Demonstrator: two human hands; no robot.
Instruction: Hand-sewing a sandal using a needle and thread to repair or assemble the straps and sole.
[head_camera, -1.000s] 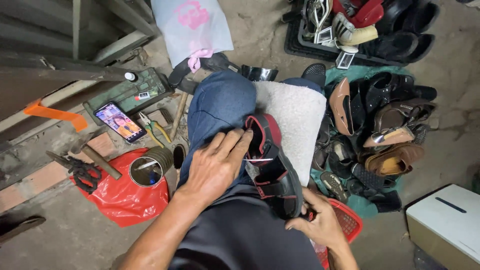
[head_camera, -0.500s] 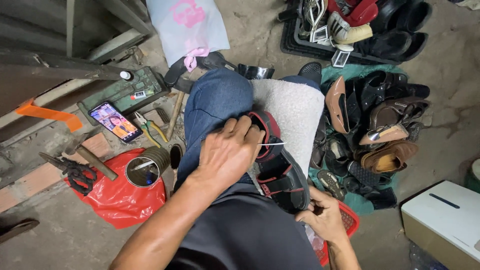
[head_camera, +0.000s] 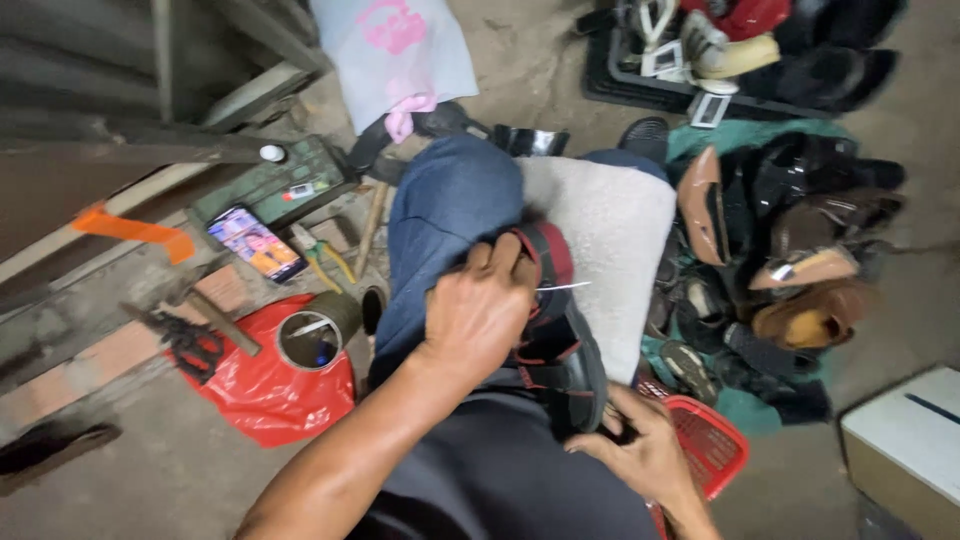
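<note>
Your left hand (head_camera: 482, 312) curls over the sandal (head_camera: 552, 330), fingers pressed together on its red strap. The sandal lies on your lap beside the grey pad (head_camera: 610, 240). Your right hand (head_camera: 640, 452) grips its heel end, fingers curled. A needle (head_camera: 563, 287) sticks out by the strap.

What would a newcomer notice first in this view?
The left hand presses on a black-and-red sandal lying across the person's lap, while the right hand grips its near end. To the right lies a pile of worn shoes; to the left, a red plastic bag and a lit phone.
</note>
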